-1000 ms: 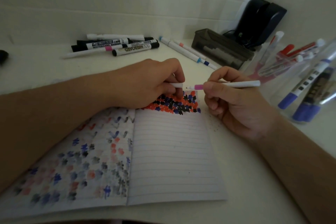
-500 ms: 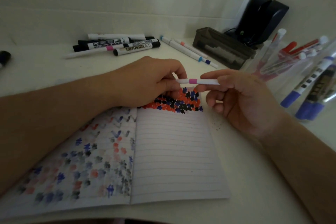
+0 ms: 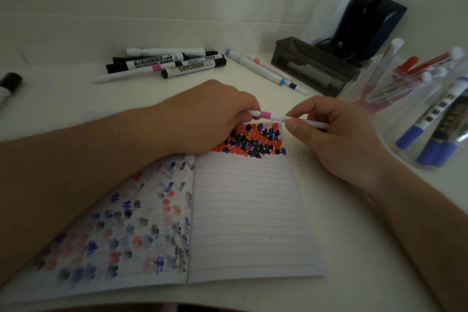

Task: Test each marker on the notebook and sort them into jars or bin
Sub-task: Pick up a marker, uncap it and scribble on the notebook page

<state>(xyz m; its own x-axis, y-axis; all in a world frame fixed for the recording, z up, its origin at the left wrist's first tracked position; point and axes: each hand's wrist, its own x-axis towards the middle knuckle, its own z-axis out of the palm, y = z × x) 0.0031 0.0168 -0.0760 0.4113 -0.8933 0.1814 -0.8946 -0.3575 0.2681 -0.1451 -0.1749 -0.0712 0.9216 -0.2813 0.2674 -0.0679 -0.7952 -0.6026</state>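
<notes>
Pink-banded marker (image 3: 272, 116) level (crosswise), both hands' grip

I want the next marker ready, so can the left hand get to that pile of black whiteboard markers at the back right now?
Probably not at once. The way to the pile of black whiteboard markers is free across the bare table, but the left hand has its grip on the pink-banded marker, which the right hand also holds.
</notes>
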